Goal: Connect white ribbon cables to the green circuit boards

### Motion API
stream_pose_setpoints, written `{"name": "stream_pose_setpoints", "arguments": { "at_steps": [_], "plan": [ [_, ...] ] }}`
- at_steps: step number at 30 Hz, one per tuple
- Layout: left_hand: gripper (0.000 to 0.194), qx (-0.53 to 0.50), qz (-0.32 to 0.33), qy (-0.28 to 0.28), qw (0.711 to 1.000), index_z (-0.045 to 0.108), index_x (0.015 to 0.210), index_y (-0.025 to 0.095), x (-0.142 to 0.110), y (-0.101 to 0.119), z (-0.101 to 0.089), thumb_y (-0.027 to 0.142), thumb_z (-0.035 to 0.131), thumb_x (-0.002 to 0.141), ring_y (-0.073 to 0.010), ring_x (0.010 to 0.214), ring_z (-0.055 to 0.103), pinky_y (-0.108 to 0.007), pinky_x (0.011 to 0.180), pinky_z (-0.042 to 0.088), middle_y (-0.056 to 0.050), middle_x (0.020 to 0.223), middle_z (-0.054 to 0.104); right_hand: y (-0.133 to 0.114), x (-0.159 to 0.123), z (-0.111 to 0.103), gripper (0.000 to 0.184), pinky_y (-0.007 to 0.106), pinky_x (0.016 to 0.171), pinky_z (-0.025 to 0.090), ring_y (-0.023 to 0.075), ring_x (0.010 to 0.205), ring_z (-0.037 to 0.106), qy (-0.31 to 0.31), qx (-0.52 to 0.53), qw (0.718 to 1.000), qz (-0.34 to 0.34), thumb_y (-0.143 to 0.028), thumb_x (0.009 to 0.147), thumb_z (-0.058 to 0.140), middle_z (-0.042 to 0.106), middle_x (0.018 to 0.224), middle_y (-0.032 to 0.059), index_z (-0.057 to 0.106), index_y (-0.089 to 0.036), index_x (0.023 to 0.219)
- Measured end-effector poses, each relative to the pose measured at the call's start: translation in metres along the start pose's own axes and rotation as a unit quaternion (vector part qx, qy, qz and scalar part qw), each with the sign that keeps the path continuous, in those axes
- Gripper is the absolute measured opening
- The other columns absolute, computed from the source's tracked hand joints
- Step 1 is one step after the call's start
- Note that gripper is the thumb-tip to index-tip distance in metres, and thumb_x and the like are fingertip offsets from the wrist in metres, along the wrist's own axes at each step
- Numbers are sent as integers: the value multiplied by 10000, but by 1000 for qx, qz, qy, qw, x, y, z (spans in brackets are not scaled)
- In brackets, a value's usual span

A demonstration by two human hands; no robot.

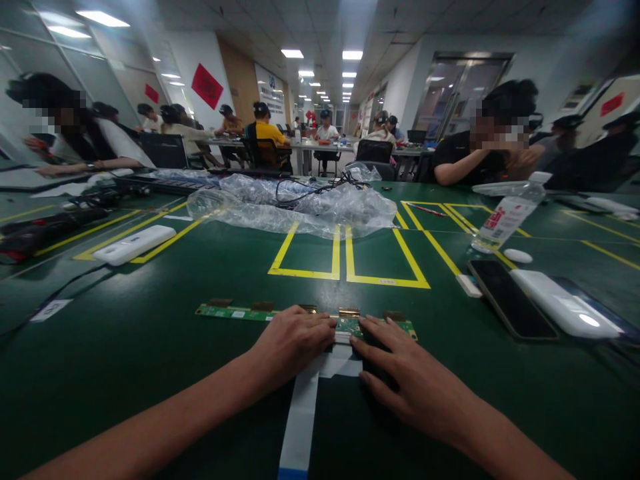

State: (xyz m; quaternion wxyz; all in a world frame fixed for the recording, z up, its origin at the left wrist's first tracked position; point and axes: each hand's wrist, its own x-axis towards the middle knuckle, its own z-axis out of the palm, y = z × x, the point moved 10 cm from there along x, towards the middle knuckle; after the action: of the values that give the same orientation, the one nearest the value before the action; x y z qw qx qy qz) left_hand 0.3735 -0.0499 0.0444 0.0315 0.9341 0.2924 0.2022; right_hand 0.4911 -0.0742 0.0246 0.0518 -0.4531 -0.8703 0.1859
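A long, narrow green circuit board (241,313) lies crosswise on the table, with copper-coloured flexible tabs along its far edge. My left hand (296,340) is over the board's middle, fingers together and curled on it; its thumb is hidden. My right hand (400,363) has its fingers spread, with fingertips touching the board's right part beside the white connector. From the connector a white flat ribbon cable (300,420) runs out, folds sideways, then comes toward me under my left hand to a blue end.
Crumpled clear plastic wrap (310,207) with black cables lies beyond the board. A bottle (510,213), a black phone (513,298) and a white power bank (565,303) are at right. Another white device (135,245) with a cable is at left. Yellow tape (385,281) marks the table. Other people sit around.
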Motion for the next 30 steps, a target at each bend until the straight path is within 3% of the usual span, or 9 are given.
{"name": "stream_pose_setpoints", "arguments": {
  "at_steps": [7,13,17,24,30],
  "plan": [
    [208,17,9,0,1000,654,963,153,0,5,-1,193,454,1003,-158,846,685,-288,771,509,-63,972,723,-6,0,0,535,542,1175,213,316,1450,257,15,-19,1000,-1,-451,982,434,317,1580,94,411,-264,1483],
    [169,1,2,-2,1000,660,978,171,-2,0,1,188,492,988,-154,848,695,-287,768,499,-44,1026,729,-6,0,-2,565,541,1171,230,324,1431,301,29,-33,999,-7,-399,952,492,346,1565,110,401,-247,1488],
    [153,-19,-2,4,1000,658,1017,187,-3,-3,1,195,509,986,-168,902,704,-304,772,494,-30,1123,717,-4,-1,-8,519,513,1163,271,286,1425,326,30,-8,999,-11,-387,962,480,361,1562,70,421,-306,1472],
    [158,-12,9,15,1000,653,993,175,-2,0,2,179,495,988,-165,953,696,-295,789,510,-40,1135,711,-4,0,-5,496,539,1178,214,308,1442,284,26,0,1000,-14,-374,947,511,351,1566,70,483,-289,1436],
    [190,17,10,1,1000,652,988,164,0,4,-1,182,463,997,-155,845,691,-289,776,519,-54,1003,726,-8,0,-5,520,521,1172,241,307,1425,321,34,-31,999,-15,-339,931,520,375,1551,95,473,-272,1445]
  ]
}}
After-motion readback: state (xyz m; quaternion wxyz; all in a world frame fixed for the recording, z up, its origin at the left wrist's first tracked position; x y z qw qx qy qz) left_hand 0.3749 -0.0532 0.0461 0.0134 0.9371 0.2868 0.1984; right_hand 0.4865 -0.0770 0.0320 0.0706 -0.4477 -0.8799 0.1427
